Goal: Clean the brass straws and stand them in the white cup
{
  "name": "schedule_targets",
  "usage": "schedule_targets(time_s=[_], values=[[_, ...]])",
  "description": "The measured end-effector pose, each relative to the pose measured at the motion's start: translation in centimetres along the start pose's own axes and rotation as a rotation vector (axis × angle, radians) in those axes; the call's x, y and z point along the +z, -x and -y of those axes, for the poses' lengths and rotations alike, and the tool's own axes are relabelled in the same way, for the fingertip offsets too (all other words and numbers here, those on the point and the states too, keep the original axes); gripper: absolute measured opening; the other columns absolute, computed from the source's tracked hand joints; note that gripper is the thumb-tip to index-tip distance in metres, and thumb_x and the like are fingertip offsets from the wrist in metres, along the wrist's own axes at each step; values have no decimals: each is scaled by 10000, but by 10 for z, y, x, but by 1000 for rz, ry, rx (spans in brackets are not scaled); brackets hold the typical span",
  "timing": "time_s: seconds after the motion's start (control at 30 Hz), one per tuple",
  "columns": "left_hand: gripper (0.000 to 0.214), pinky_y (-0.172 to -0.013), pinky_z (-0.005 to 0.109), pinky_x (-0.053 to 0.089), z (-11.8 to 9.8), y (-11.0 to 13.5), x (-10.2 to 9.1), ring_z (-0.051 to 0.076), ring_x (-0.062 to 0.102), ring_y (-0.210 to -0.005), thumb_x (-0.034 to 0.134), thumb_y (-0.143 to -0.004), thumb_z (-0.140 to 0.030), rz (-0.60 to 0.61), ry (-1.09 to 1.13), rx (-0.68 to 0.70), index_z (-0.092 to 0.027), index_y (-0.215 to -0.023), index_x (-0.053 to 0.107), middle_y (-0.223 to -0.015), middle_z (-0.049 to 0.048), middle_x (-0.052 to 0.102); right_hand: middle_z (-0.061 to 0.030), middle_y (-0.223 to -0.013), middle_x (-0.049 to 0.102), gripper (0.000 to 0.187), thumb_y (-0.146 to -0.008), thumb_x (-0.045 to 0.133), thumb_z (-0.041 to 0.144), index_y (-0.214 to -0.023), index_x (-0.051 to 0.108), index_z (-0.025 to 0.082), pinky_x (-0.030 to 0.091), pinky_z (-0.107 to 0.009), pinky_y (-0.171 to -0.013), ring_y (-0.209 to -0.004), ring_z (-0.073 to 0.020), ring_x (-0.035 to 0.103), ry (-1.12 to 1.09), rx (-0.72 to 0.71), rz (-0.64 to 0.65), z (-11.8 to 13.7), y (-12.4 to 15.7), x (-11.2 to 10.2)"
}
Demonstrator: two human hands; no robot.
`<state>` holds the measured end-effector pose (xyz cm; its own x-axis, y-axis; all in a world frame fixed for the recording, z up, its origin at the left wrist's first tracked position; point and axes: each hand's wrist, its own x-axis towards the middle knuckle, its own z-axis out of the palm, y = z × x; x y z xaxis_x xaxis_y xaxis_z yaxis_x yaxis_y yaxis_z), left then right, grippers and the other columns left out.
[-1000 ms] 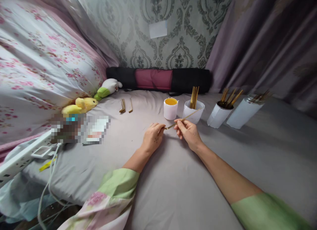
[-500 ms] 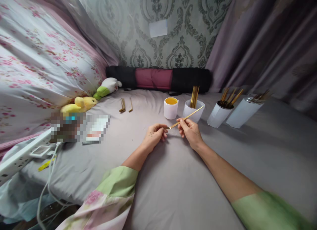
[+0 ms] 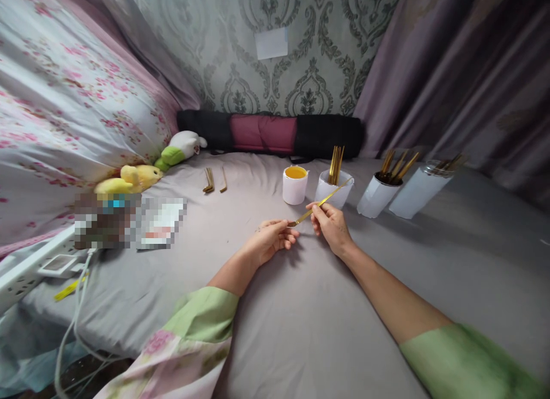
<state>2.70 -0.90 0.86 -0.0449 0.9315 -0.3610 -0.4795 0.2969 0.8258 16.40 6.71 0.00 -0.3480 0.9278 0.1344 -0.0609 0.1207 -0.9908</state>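
My right hand pinches a thin gold-coloured stick between thumb and fingers, its long end pointing up and to the right. The stick's lower end has a darker, brush-like tip. My left hand has thumb and forefinger closed at that tip, with its other fingers loosely curled. Behind the hands stands a white cup with yellow inside its rim. Beside it, a whitish cup holds several upright gold sticks. The held stick passes in front of this cup.
Two white containers with more sticks stand at the right. Several bent-ended gold sticks and a single one lie at the left. Plush toys, a power strip and a white cable are farther left. A black-and-maroon roll lies along the back.
My left hand has turned and its fingers have loosened and extended somewhat, while thumb and forefinger stay at the tip. The stick tilts a little more steeply. The view has shifted slightly.
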Motion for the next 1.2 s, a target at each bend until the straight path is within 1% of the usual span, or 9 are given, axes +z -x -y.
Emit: schedule_targets(time_s=[0.07, 0.2, 0.43, 0.63, 0.77, 1.0, 1.2], values=[[142, -420, 171, 423, 0, 0, 0, 84, 546, -479, 416, -844, -108, 17, 19, -37, -53, -891, 538, -658, 93, 619, 52, -545, 431, 274, -745, 525, 421, -805, 562, 156, 312, -180, -330, -389, -53, 380, -7, 2, 4, 0, 0, 0], [128, -426, 167, 421, 0, 0, -1, 80, 543, -487, 433, -816, -58, 64, 56, -69, -50, -886, 540, -675, 93, 619, 59, -526, 423, 250, -743, 530, 400, -792, 567, 158, 304, -185, -333, -378, -51, 367, -15, 13, 17, 2, 0, -2], [133, -419, 167, 403, 2, -1, -3, 80, 531, -484, 441, -799, -45, 138, 74, -114, -51, -877, 549, -679, 93, 617, 70, -497, 407, 234, -754, 522, 381, -810, 577, 161, 300, -183, -330, -373, -53, 357, 8, 3, 35, 0, -1, -4], [126, -411, 175, 384, 3, -2, -6, 81, 521, -477, 443, -784, -36, 165, 73, -119, -58, -849, 549, -679, 95, 617, 64, -515, 416, 243, -761, 523, 383, -819, 588, 156, 303, -181, -323, -375, -49, 358, 9, -12, 41, -5, -2, -5], [117, -409, 169, 374, 2, -1, -6, 70, 509, -474, 460, -778, -37, 196, 66, -114, -57, -841, 556, -693, 92, 614, 62, -518, 419, 246, -759, 529, 387, -821, 588, 156, 300, -177, -322, -376, -47, 356, 5, 6, 35, -5, -1, -5], [104, -420, 162, 387, 3, -2, -9, 69, 513, -498, 472, -782, -49, 202, 92, -128, -60, -830, 564, -693, 82, 604, 63, -516, 411, 241, -748, 545, 388, -800, 583, 156, 297, -177, -322, -375, -47, 346, -7, 44, 3, 3, 2, -3], [108, -418, 156, 390, 2, -2, -10, 73, 519, -504, 476, -780, -51, 187, 96, -138, -48, -842, 565, -689, 83, 599, 58, -535, 421, 251, -741, 552, 403, -791, 583, 159, 301, -178, -328, -380, -43, 347, -24, 59, -23, 4, 0, -4]])
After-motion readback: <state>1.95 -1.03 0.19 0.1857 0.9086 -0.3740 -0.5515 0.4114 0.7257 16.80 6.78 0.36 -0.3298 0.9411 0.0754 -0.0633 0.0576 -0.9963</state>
